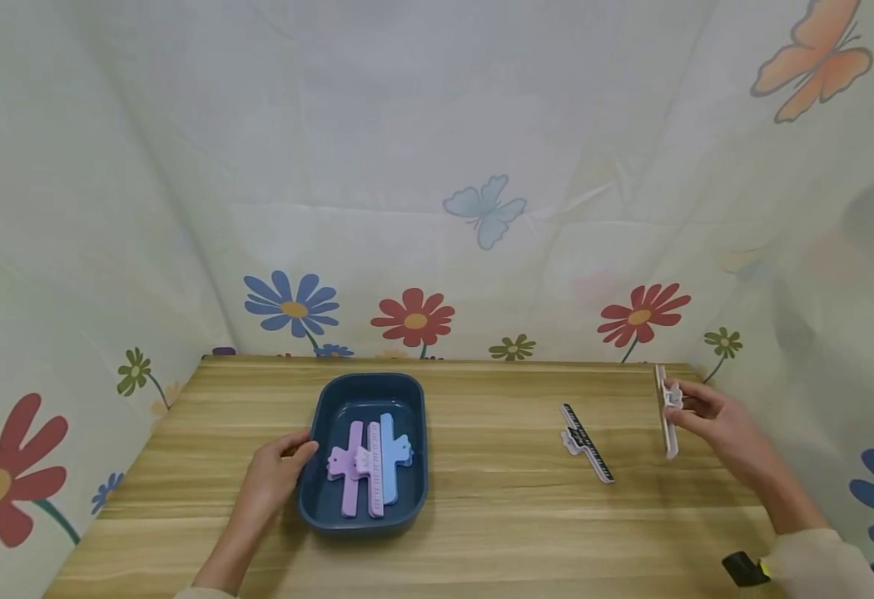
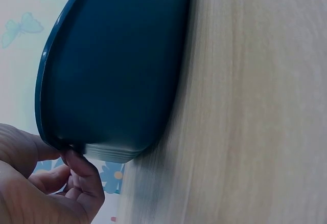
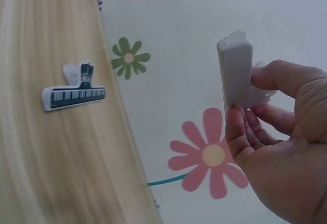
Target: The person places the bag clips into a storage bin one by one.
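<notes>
My left hand (image 1: pixel 268 474) pinches the left rim of a dark blue plastic tray (image 1: pixel 368 391), thumb on top and fingers under the edge in the left wrist view. Inside the tray lie a lilac clip (image 1: pixel 350 487), a second pinkish-lilac clip (image 1: pixel 375 495) and a light blue clip (image 1: pixel 388 466). At the right, my right hand (image 1: pixel 729 428) holds a long white clip (image 1: pixel 667 424) by its handles between thumb and fingers, raised above the table. Left of that hand, a black-and-white clip with piano-key markings (image 3: pixel 76 97) lies on the table.
The wood-grain table (image 1: pixel 497 532) ends at a white cloth backdrop (image 1: pixel 377 249) printed with flowers and butterflies. This cloth also hangs along the left and right sides. A black object (image 1: pixel 744 570) shows by the right sleeve.
</notes>
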Demonstrator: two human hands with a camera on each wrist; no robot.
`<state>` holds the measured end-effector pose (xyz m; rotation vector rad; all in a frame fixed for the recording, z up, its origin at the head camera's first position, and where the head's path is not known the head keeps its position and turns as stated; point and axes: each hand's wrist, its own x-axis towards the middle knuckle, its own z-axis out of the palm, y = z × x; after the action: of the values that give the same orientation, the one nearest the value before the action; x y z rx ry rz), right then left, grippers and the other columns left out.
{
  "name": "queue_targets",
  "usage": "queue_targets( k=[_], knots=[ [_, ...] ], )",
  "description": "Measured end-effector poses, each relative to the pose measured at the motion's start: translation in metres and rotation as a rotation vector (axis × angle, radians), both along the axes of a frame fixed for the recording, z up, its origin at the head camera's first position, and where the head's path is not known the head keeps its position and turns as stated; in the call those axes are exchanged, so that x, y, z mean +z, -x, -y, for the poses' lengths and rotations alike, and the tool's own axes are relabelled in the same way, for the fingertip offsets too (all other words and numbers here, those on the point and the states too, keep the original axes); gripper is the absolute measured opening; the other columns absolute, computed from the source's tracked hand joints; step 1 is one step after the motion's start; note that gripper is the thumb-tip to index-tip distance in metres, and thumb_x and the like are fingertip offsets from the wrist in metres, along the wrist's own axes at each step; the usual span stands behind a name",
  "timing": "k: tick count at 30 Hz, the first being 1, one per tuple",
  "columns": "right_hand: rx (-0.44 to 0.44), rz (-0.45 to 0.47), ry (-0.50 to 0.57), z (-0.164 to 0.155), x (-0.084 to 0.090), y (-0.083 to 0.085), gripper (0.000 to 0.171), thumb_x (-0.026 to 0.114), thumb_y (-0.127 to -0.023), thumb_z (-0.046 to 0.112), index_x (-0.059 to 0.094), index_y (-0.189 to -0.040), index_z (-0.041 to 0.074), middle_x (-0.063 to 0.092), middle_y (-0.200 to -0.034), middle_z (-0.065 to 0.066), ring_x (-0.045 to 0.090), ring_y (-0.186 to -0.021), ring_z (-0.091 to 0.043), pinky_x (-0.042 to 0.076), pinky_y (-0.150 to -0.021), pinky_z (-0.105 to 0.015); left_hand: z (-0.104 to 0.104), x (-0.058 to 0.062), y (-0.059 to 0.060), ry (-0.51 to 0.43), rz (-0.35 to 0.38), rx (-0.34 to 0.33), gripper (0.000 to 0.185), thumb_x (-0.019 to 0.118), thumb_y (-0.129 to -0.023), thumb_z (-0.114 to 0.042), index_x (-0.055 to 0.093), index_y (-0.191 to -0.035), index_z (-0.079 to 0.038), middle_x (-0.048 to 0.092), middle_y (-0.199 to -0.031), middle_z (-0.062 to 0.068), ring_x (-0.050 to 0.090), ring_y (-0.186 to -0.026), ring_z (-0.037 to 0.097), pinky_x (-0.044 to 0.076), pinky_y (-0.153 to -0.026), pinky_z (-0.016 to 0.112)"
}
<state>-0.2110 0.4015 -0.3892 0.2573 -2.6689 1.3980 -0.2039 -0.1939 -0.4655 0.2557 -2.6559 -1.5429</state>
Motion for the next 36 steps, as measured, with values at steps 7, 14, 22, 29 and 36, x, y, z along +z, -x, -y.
queue_targets(
  k=[7,14,22,29,36],
  knots=[
    [0.004,-0.05,-0.036,0.0,0.021,-0.003,0.055,0.063,-0.105,0.015,0.043,-0.148,-0.012,0.064,-0.106,0.004,0.062,-0.092,-0.005,0.049,-0.076,-0.016,0.001,0.0,0.0,-0.001,0.017,0.0,0.046,0.058,-0.106,-0.023,0.058,-0.141,0.007,0.06,-0.135,0.03,0.059,-0.116,0.04,0.048,-0.099,0.055],
    [0.022,-0.054,-0.007,0.002,0.03,-0.005,0.057,0.063,-0.104,0.011,0.04,-0.149,-0.015,0.063,-0.107,0.005,0.061,-0.093,-0.006,0.05,-0.078,-0.015,0.0,0.0,-0.001,0.0,0.008,-0.001,0.046,0.058,-0.106,-0.023,0.058,-0.14,0.008,0.062,-0.131,0.03,0.06,-0.113,0.039,0.049,-0.098,0.054],
    [0.021,-0.065,-0.032,0.002,0.037,-0.003,0.059,0.063,-0.104,0.014,0.04,-0.15,-0.013,0.063,-0.109,0.006,0.061,-0.094,-0.005,0.049,-0.08,-0.013,0.0,0.001,-0.002,-0.01,0.02,-0.005,0.046,0.056,-0.107,-0.023,0.056,-0.142,0.008,0.06,-0.134,0.03,0.059,-0.114,0.039,0.049,-0.1,0.055],
    [0.036,-0.084,-0.024,0.006,0.04,-0.003,0.057,0.064,-0.103,0.013,0.041,-0.15,-0.011,0.064,-0.11,0.005,0.062,-0.095,-0.005,0.049,-0.08,-0.014,0.0,0.002,0.0,-0.015,0.014,0.001,0.046,0.057,-0.107,-0.023,0.057,-0.141,0.008,0.06,-0.134,0.03,0.059,-0.114,0.039,0.048,-0.101,0.055],
    [0.031,-0.099,-0.014,0.011,0.039,-0.003,0.058,0.066,-0.102,0.01,0.042,-0.15,-0.011,0.063,-0.11,0.007,0.061,-0.094,-0.006,0.05,-0.08,-0.014,0.0,0.001,-0.001,-0.006,0.01,0.0,0.045,0.058,-0.106,-0.021,0.058,-0.14,0.009,0.061,-0.132,0.031,0.06,-0.113,0.039,0.049,-0.1,0.054]
  ],
)
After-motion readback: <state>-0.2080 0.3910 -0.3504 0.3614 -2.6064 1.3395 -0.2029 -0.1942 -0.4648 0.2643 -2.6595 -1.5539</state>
